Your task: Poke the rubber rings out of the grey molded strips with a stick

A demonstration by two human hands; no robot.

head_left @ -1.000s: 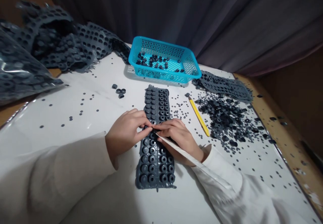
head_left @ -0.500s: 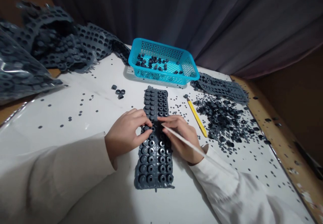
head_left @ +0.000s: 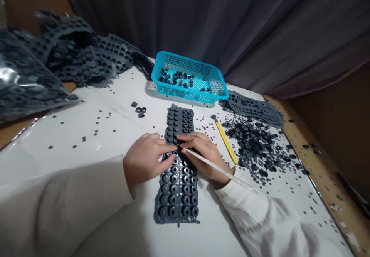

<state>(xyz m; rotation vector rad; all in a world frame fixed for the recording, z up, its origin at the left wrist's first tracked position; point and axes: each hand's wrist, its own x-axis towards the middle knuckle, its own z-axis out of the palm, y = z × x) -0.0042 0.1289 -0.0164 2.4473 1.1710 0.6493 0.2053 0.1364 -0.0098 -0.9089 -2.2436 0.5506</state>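
While the studded sheet points away lengthwise, left hand and right hand sit over its middle. Right's pinching a white stick; left's grip, can't tell.

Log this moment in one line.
left hand: at dark sheet; right hand: holding white stick; basket: beyond sheet, black pieces inside
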